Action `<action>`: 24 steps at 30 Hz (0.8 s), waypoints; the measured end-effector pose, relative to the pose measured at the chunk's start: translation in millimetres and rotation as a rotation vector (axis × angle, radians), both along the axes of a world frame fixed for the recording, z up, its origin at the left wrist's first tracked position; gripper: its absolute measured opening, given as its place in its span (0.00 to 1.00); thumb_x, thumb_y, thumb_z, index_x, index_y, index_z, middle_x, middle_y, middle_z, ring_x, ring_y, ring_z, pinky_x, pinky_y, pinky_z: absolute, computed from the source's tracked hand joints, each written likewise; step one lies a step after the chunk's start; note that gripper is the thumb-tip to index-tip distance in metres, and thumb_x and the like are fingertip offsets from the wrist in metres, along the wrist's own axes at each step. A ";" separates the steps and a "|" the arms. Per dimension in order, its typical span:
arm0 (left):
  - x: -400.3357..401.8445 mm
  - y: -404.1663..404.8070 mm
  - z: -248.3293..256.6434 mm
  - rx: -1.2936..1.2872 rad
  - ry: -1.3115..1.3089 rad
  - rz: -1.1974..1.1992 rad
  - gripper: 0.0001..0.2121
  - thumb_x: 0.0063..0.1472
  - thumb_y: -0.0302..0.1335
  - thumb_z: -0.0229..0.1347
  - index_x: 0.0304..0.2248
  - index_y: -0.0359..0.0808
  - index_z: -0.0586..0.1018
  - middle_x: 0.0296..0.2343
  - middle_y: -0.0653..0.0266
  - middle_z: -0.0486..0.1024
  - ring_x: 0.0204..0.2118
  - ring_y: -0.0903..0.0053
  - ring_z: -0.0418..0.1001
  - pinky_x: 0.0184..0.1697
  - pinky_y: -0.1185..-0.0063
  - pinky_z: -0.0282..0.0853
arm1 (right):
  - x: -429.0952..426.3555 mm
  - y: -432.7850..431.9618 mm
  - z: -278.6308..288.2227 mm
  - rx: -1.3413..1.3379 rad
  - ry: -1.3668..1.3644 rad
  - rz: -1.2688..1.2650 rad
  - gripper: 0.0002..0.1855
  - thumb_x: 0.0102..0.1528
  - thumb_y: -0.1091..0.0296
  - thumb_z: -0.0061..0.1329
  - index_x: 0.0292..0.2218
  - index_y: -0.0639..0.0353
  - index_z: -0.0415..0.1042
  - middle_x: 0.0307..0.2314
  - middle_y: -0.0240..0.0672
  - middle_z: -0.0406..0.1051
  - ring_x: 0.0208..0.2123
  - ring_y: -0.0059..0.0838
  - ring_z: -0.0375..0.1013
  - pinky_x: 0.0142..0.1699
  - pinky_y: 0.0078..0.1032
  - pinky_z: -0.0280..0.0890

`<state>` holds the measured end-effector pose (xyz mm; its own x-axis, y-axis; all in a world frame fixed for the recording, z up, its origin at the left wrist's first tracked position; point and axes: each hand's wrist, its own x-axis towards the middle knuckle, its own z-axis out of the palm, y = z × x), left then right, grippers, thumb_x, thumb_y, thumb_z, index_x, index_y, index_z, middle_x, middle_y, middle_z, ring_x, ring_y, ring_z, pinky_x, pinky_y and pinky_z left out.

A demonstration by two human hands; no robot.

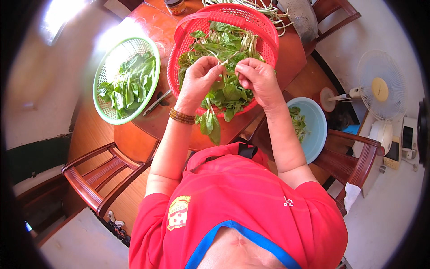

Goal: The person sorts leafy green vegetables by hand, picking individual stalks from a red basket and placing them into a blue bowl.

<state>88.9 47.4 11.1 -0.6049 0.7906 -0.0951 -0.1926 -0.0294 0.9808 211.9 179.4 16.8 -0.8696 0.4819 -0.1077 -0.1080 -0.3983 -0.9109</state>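
Note:
Over a red plastic basket [173,64] heaped with leafy greens [231,43], both hands work close together. My left hand [201,77], with a beaded bracelet at its wrist, pinches the pale stem [224,62] of a leafy green between thumb and fingers. Broad leaves [210,126] hang below that hand, past the basket's near rim; whether they join the pinched stem is hidden. Just to the right, my right hand [258,76] has thumb and forefinger closed on a thin bit of stem [238,75], mostly covered by the fingers.
A green-rimmed colander [154,77] with loose leaves stands left on the wooden table [292,57], a knife [157,102] beside it. Long beans [265,10] and a jar [175,6] lie beyond. At right, a blue basin [317,134] holds trimmings near a chair [362,158] and fan [381,85].

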 end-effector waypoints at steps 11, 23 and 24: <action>-31.0 -17.8 -16.1 0.349 -0.385 0.063 0.11 0.62 0.26 0.47 0.41 0.29 0.72 0.34 0.61 0.74 0.36 0.75 0.73 0.38 0.73 0.71 | 142.8 95.2 -8.2 -0.002 0.065 -0.179 0.07 0.54 0.70 0.43 0.25 0.60 0.64 0.22 0.29 0.63 0.18 0.10 0.55 0.21 0.09 0.46; -17.7 -6.3 -11.6 0.186 -0.347 0.039 0.14 0.64 0.31 0.44 0.42 0.28 0.71 0.33 0.60 0.73 0.34 0.72 0.73 0.39 0.71 0.72 | 144.5 64.8 -50.6 0.869 -0.521 -0.308 0.15 0.56 0.68 0.46 0.44 0.62 0.70 0.33 0.38 0.74 0.28 0.25 0.75 0.36 0.20 0.68; -17.1 -6.3 -14.5 0.197 -0.337 0.029 0.13 0.65 0.30 0.44 0.42 0.28 0.72 0.32 0.60 0.73 0.34 0.73 0.73 0.38 0.71 0.73 | 115.6 47.2 -26.4 0.723 -0.395 -0.226 0.13 0.56 0.73 0.45 0.43 0.66 0.71 0.32 0.35 0.74 0.26 0.20 0.72 0.33 0.16 0.67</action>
